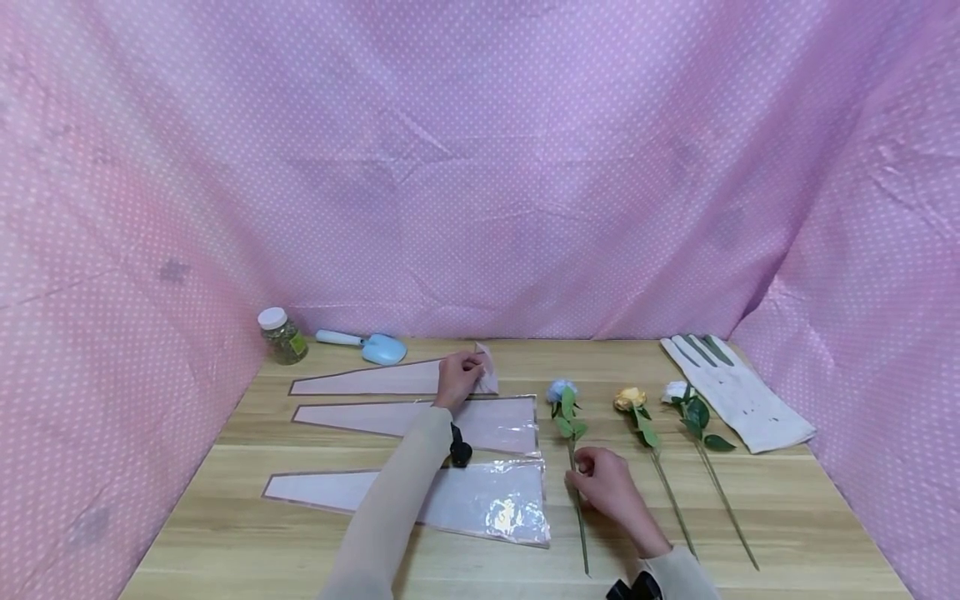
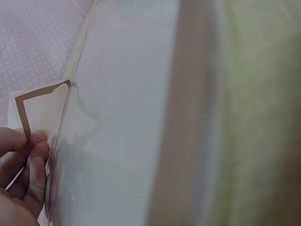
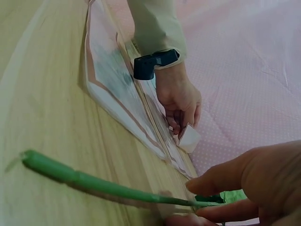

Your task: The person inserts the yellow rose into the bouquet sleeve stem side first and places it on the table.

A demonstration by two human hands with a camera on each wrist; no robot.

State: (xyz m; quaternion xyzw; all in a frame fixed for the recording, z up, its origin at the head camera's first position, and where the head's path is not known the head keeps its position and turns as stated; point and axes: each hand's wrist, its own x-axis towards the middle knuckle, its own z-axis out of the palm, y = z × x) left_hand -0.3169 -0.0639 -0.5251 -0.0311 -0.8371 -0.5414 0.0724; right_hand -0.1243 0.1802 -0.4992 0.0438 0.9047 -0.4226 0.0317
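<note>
With fingertips and thumb, my left hand (image 1: pixel 457 382) pinches the wide, open end of the farthest flower sleeve (image 1: pixel 375 382), a tapered clear wrapper with a dark border. Its edge is lifted and folded up, and in the left wrist view the brown-bordered corner (image 2: pixel 22 106) stands above the fingers. At the middle right, my right hand (image 1: pixel 613 490) pinches the green stem (image 3: pixel 94 186) of a blue artificial rose (image 1: pixel 561 390) between thumb and finger. The rose lies lengthwise on the table, bloom pointing away from me.
Two more sleeves, a middle one (image 1: pixel 495 421) and a near one (image 1: pixel 465 500), lie below the left arm. Right of the blue rose are a yellow rose (image 1: pixel 630 399), a white rose (image 1: pixel 677 392) and a white glove (image 1: pixel 742 400). A jar (image 1: pixel 283 340) and blue trowel (image 1: pixel 384 349) stand back left.
</note>
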